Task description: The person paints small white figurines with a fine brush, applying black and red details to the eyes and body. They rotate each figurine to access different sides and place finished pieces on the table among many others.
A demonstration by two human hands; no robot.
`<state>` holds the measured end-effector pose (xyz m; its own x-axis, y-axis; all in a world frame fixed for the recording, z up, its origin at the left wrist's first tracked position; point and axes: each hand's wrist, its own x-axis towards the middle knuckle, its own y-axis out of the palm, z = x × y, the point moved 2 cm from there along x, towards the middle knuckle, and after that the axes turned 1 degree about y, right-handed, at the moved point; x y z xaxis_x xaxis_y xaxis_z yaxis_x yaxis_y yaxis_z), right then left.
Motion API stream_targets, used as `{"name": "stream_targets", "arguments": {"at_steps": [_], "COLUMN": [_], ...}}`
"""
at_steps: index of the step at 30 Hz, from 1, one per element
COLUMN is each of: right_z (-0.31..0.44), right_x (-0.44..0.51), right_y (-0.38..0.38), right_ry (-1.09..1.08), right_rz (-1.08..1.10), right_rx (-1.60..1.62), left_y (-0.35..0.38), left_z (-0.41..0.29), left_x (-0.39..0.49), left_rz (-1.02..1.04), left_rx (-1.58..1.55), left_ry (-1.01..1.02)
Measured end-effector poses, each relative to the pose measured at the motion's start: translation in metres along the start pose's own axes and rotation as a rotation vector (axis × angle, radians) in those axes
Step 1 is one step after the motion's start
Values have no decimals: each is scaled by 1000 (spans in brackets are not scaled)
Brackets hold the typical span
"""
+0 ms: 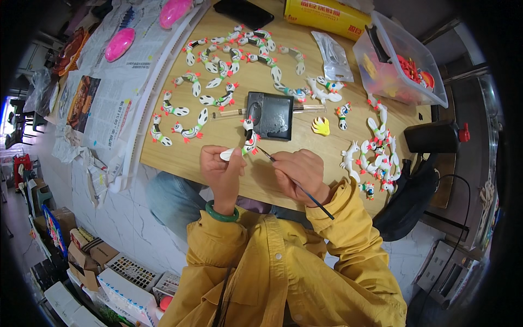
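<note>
Between the thumb and fingers of my left hand [224, 169] is the white tail of a small bird figurine [250, 137], painted black, green and red. A fine paintbrush [302, 187] is gripped in my right hand [301, 173]. Its dark tip is close beside the figurine's red feet; whether it touches cannot be made out. Just behind the figurine lies a black square dish [269, 115] with a wet-looking surface. Several similar painted bird figurines [220, 97] are spread over the left and back of the wooden table [179, 160].
Mostly white figurines [382, 157] are heaped at the right, near a black bottle with a red cap [433, 137]. A clear plastic bin [425, 65] stands behind them. A yellow claw-shaped piece [320, 126] lies right of the dish. Newspaper [108, 90] covers a surface at left.
</note>
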<state>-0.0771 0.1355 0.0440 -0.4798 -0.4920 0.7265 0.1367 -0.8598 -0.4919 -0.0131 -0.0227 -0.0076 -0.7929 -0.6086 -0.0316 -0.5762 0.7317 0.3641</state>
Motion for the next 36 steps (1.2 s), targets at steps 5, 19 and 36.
{"name": "stream_targets", "arguments": {"at_steps": [5, 19, 36], "right_z": [0, -4, -9], "right_x": [-4, -4, -11], "right_y": [-2, -4, 3], "right_ry": [-8, -26, 106], "right_rz": [-4, -131, -165], "right_rx": [30, -22, 45], "left_y": [1, 2, -1], "left_z": [-1, 3, 4], "left_x": [0, 2, 3], "left_rz": [-7, -8, 19], "left_rx": [-3, -89, -57], "left_ry": [-8, -3, 30]}}
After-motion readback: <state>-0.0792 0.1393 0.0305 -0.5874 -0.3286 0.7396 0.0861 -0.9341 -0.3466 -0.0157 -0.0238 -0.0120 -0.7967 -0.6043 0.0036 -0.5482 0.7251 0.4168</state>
